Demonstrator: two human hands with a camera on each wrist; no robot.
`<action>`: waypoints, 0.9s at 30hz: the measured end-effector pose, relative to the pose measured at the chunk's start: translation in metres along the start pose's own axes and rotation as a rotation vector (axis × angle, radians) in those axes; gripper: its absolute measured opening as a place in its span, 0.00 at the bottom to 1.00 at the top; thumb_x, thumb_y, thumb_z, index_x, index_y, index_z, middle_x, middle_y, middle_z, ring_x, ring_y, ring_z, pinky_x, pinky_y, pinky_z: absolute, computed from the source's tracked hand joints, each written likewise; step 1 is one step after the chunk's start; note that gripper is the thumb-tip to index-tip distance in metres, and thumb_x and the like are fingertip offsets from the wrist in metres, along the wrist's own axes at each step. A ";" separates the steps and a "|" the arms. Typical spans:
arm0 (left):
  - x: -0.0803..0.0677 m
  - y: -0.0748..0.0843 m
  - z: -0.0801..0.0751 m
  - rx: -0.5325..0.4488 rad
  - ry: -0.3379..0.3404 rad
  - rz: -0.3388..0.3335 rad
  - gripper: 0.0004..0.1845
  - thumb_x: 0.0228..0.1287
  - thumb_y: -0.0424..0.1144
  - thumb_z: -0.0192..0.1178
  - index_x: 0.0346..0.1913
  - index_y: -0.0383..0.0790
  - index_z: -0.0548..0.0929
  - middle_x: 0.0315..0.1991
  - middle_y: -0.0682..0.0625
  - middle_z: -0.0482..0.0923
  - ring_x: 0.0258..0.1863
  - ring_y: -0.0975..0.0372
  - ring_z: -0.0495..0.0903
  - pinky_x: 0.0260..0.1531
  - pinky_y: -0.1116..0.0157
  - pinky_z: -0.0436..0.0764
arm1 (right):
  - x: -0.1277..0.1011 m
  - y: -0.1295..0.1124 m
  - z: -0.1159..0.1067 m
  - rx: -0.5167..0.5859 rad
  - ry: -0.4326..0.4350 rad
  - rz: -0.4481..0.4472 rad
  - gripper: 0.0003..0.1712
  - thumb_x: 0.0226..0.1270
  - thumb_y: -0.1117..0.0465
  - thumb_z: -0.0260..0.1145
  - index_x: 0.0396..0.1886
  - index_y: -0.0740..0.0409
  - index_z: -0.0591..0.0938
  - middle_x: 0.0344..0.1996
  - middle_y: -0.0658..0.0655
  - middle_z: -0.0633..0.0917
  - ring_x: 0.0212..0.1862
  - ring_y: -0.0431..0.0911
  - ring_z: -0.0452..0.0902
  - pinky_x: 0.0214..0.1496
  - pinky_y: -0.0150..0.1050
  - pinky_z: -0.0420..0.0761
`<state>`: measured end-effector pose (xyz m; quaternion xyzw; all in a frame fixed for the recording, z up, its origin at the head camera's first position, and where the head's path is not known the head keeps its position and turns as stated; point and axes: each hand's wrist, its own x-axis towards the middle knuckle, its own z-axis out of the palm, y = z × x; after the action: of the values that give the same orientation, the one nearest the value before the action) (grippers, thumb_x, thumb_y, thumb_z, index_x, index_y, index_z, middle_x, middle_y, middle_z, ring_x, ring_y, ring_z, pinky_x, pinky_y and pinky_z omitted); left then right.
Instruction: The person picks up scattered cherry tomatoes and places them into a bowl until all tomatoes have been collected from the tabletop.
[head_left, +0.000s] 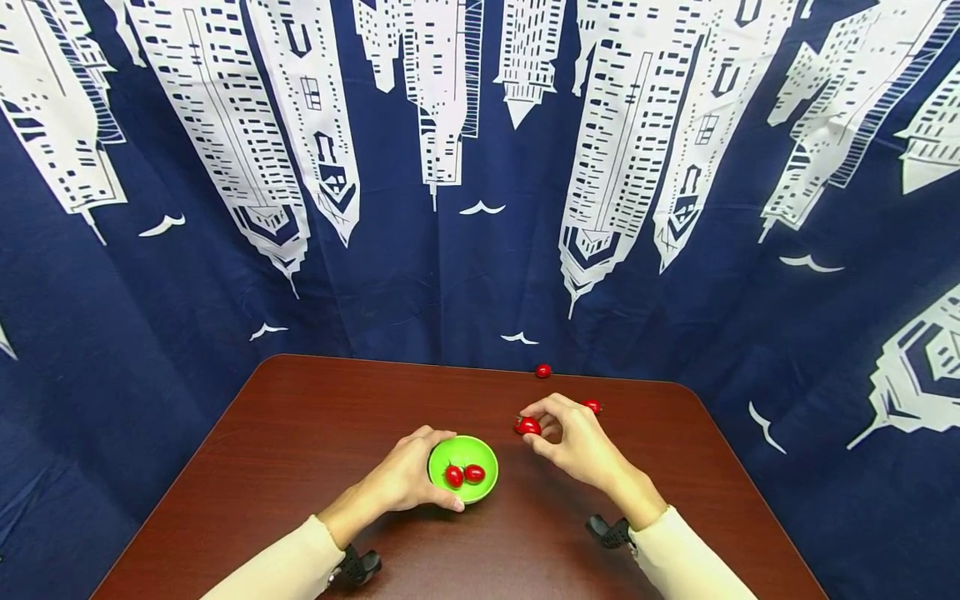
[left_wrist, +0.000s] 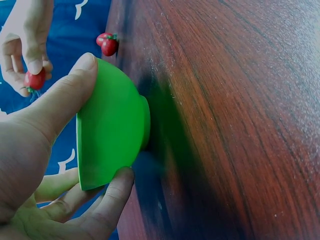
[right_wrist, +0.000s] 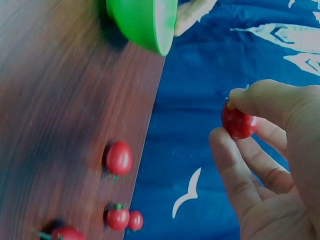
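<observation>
A small green bowl [head_left: 480,492] stands on the dark red-brown table [head_left: 300,433] with two cherry tomatoes [head_left: 463,475] in it. My left hand [head_left: 442,469] grips the bowl's left side, thumb at the near rim and fingers round the far rim. The same bowl [left_wrist: 110,130] fills the left wrist view, with my thumb on its wall. To the right of the bowl, my right hand [head_left: 537,429] pinches a red cherry tomato [head_left: 527,426] between thumb and forefinger. In the right wrist view that tomato [right_wrist: 239,122] is off the tabletop.
Loose cherry tomatoes lie on the far right part of the table: one [head_left: 543,371] at the back edge, another [head_left: 592,406] behind my right hand. A navy curtain [head_left: 480,250] with white buildings hangs behind the table and around it.
</observation>
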<state>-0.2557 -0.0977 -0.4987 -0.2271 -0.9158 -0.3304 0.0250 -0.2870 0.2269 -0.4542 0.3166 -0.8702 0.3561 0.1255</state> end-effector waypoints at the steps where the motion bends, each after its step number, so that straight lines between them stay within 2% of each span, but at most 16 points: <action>1: 0.000 0.000 0.000 -0.001 0.001 0.001 0.60 0.37 0.52 1.00 0.76 0.32 0.84 0.56 0.46 0.88 0.55 0.53 0.87 0.63 0.53 0.89 | 0.001 -0.002 0.002 0.003 -0.007 -0.006 0.20 0.68 0.71 0.86 0.57 0.59 0.92 0.49 0.52 0.93 0.42 0.39 0.91 0.52 0.37 0.96; 7: -0.002 -0.002 0.001 -0.006 -0.006 -0.008 0.59 0.38 0.53 1.00 0.75 0.33 0.85 0.56 0.46 0.88 0.56 0.53 0.86 0.63 0.53 0.89 | 0.008 -0.012 0.012 -0.009 -0.049 -0.036 0.19 0.70 0.69 0.85 0.58 0.60 0.92 0.48 0.50 0.93 0.42 0.41 0.90 0.49 0.36 0.94; 13: -0.001 -0.003 0.000 0.002 0.000 0.003 0.59 0.38 0.52 1.00 0.75 0.32 0.85 0.56 0.45 0.88 0.54 0.53 0.87 0.61 0.54 0.89 | 0.016 -0.022 0.019 -0.036 -0.084 -0.076 0.19 0.71 0.66 0.85 0.59 0.57 0.93 0.49 0.51 0.93 0.44 0.45 0.90 0.46 0.35 0.92; 27: 0.000 -0.001 0.000 0.006 -0.020 -0.011 0.58 0.40 0.54 0.99 0.75 0.33 0.85 0.55 0.46 0.87 0.54 0.56 0.85 0.57 0.56 0.88 | 0.030 -0.033 0.041 -0.008 -0.162 -0.107 0.18 0.73 0.68 0.82 0.60 0.58 0.91 0.48 0.53 0.92 0.42 0.38 0.89 0.46 0.30 0.92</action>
<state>-0.2563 -0.0982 -0.4994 -0.2253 -0.9181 -0.3256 0.0146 -0.2886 0.1666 -0.4528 0.3898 -0.8607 0.3188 0.0745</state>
